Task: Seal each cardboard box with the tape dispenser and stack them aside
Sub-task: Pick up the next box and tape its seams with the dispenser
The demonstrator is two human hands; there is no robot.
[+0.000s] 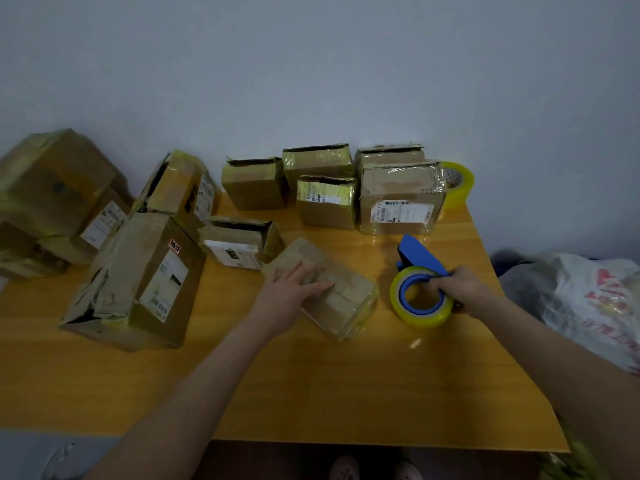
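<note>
A small flat cardboard box [341, 303] lies at an angle in the middle of the yellow wooden table [311, 382]. My left hand [291, 289] rests flat on its top with straight fingers. To the right of the box, my right hand [457, 289] grips the handle of the blue tape dispenser [420, 271], which carries a roll of yellowish clear tape and sits on the table. Several more worn boxes [327, 202] stand along the back, some with open flaps.
A large battered box [138, 282] and a pile of taped boxes [52, 199] fill the left side. A spare tape roll [459, 183] stands at the back right by the wall. A plastic bag [588, 303] lies past the table's right edge.
</note>
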